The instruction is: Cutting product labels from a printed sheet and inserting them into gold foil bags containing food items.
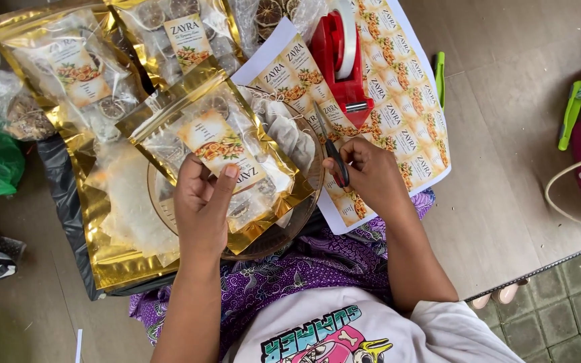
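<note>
Now glossy gold pouch [226, 158], steel scissors [331, 148]

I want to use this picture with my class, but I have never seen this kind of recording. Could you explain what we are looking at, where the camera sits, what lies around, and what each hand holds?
There is no machine here: a person works with two bare hands. The single picture comes from a camera worn on the person's head, looking down, so you see their own arms, shirt and purple patterned cloth over the lap.

The left hand presses a small printed label onto a gold-edged clear pouch, thumb on the label. The pouch lies over a round glass dish. The right hand has a grip on scissors, blades pointing away.

Beyond the right hand lies a sheet of matching labels, with a red tape dispenser on it. More filled pouches holding dried slices lie at upper left, on a wooden floor.
</note>
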